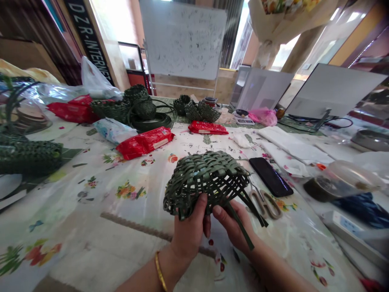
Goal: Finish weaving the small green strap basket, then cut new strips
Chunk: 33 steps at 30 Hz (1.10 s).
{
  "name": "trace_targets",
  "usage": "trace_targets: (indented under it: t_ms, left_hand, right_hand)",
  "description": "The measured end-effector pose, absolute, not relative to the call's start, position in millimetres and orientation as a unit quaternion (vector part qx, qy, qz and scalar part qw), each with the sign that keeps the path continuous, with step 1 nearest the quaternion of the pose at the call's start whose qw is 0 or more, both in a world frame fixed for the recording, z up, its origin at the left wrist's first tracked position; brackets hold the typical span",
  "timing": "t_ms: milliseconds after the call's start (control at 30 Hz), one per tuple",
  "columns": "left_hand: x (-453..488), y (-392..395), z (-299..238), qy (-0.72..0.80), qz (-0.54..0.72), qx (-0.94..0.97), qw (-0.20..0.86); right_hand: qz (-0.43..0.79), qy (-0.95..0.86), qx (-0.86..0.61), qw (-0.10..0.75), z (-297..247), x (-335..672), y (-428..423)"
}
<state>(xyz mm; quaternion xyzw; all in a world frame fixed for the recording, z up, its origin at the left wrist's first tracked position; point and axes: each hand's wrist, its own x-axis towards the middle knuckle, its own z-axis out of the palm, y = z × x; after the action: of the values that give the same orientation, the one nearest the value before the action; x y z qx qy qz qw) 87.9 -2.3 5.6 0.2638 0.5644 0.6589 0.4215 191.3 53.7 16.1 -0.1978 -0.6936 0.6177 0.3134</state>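
Observation:
A half-woven green basket (206, 178) of flat strips is held upside down above the floral tablecloth (100, 211), with loose strip ends trailing to the lower right. My left hand (190, 231), a gold bangle on its wrist, grips the basket's near rim with the fingers closed round it. My right hand (232, 225) is just beside it, fingers pinched on loose green strips under the rim. A pair of scissors (264, 202) lies on the cloth right of the basket, next to a black phone (270, 176).
Red packets (146, 142) and a blue-white pack (114, 129) lie farther back. Several finished green baskets and a coil of strip (146, 111) sit at the far side, more green weaving (28, 156) at left. Laptops (331, 91), containers and a whiteboard (182, 38) stand behind and right.

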Motion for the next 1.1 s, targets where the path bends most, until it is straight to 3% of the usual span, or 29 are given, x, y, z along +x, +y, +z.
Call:
trace_targets:
  t_ms: [333, 567, 667, 767, 900, 1100]
  left_hand:
    - [84.9, 0.9, 8.4, 0.603, 0.638, 0.281, 0.387]
    - [63.3, 12.2, 10.1, 0.574, 0.685, 0.195, 0.405]
    - [55.7, 15.1, 10.5, 0.563, 0.691, 0.163, 0.424]
    - [52.4, 14.9, 13.0, 0.575, 0.667, 0.162, 0.445]
    - [51.5, 11.3, 13.9, 0.605, 0.597, 0.221, 0.477]
    - [50.3, 8.6, 13.0, 0.499, 0.591, 0.322, 0.546]
  right_hand:
    - [0.627, -0.66, -0.243, 0.335, 8.8, 186.5, 51.8]
    - [0.609, -0.713, -0.269, 0.218, 8.5, 202.3, 83.2]
    - [0.625, -0.626, -0.365, 0.29, 14.3, 207.8, 93.7]
    - [0.705, -0.504, -0.352, 0.353, 17.4, 211.0, 95.7]
    - [0.73, -0.53, -0.266, 0.34, 21.1, 213.2, 88.4]
    - [0.702, -0.505, -0.31, 0.395, 25.5, 207.2, 83.0]
